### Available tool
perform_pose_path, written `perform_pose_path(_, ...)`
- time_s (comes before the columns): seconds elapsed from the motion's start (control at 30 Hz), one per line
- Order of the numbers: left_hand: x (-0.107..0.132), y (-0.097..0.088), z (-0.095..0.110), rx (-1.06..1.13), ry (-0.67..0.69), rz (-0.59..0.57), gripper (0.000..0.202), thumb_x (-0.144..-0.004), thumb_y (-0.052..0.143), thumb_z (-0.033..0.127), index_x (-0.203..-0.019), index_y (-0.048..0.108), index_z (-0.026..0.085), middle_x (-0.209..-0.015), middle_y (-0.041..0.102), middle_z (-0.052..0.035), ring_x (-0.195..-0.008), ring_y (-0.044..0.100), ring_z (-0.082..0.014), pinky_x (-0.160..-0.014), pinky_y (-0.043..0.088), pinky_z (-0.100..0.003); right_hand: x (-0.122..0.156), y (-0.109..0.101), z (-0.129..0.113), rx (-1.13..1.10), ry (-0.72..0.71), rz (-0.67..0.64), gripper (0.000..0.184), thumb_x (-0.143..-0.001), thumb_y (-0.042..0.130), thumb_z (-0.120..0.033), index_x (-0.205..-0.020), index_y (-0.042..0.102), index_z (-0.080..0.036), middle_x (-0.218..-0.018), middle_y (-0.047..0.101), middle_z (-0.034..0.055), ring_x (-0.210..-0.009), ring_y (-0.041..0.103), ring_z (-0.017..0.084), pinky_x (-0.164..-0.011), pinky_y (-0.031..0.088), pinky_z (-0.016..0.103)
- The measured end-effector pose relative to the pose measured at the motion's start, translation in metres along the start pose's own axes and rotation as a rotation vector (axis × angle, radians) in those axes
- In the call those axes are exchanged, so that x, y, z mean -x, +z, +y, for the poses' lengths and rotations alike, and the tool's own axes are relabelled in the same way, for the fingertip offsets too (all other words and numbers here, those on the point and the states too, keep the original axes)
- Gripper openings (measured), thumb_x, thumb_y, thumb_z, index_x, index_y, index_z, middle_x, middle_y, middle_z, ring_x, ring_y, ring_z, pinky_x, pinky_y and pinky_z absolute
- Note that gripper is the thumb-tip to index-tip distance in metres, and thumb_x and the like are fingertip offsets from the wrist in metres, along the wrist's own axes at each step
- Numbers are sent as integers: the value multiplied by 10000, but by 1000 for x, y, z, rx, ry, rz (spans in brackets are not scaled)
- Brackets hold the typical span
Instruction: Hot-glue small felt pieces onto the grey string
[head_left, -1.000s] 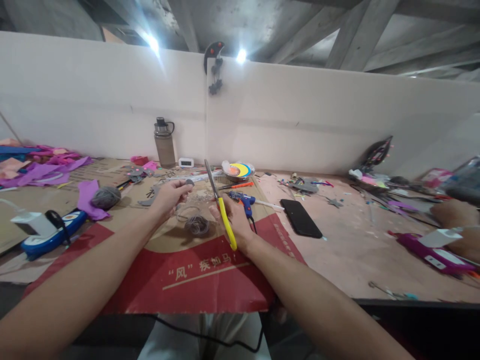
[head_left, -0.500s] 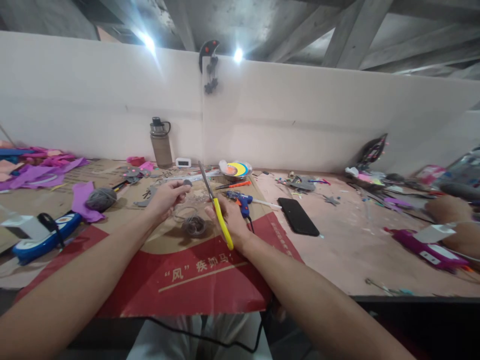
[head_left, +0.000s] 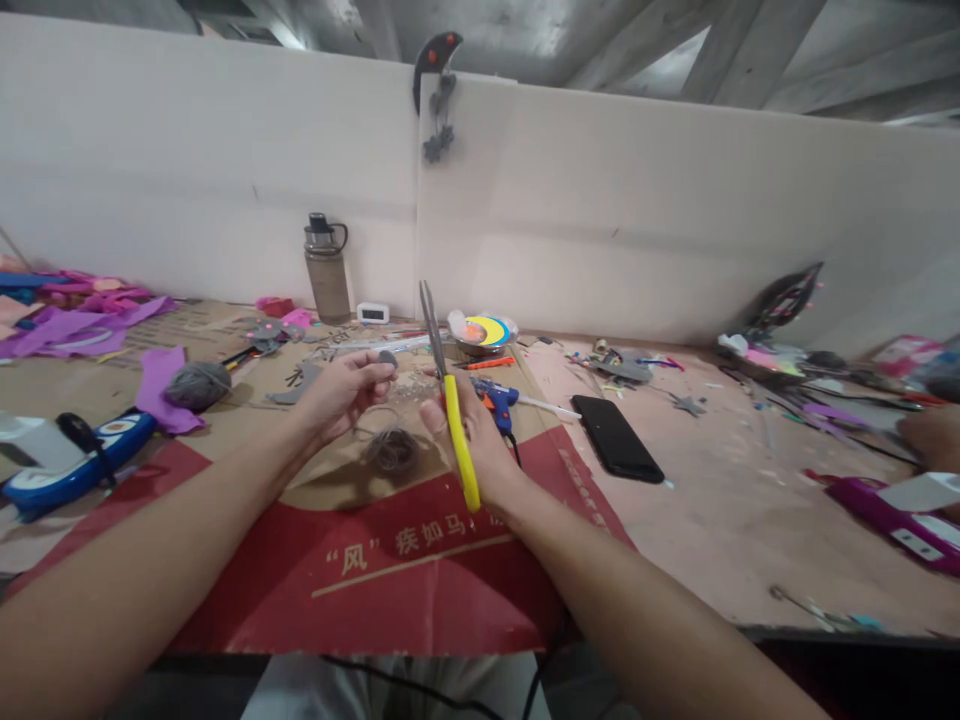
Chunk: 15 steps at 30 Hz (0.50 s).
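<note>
Between the thumb and fingers of my left hand (head_left: pixel 349 392) is pinched a small grey round piece (head_left: pixel 387 358). My right hand (head_left: pixel 476 430) is closed on a pair of scissors (head_left: pixel 456 430) with yellow handles; the blades point up and look nearly together. Below and between the hands lies a loose coil of grey yarn (head_left: pixel 394 452) on the cardboard. A blue glue gun (head_left: pixel 499 400) rests just behind my right hand, partly hidden by it. An orange-handled tool (head_left: pixel 491 364) lies farther back.
A black phone (head_left: pixel 616 438) lies to the right. A grey yarn ball (head_left: pixel 196 386) and a blue power strip (head_left: pixel 82 465) are at left. A bottle (head_left: pixel 327 275) and a metal bowl (head_left: pixel 487 340) stand near the wall. Another person's hand (head_left: pixel 934 435) shows at far right.
The view has tilted down and shifted slightly. The scissors point more upright in my right hand. My left hand keeps the grey piece. The other person's hand has moved towards the right edge.
</note>
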<state>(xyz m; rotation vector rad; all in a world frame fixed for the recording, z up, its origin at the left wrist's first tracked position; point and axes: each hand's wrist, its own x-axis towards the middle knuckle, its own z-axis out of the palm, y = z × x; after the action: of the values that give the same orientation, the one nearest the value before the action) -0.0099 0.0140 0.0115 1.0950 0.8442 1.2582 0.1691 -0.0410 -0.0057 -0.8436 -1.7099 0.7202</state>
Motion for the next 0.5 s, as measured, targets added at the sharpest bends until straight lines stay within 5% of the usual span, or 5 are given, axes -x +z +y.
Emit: perform_pose_path(0.5,8,10,5,108,33,-78,120,-675,733,179,-689,627,126,-726,625,-38,-582,514,-80,-533,419,-208,-7,-7,21,165,119,-151,351,-854,507,-510,-1022,558,-206,-880,612,23,-814,561,168,-752,437,285)
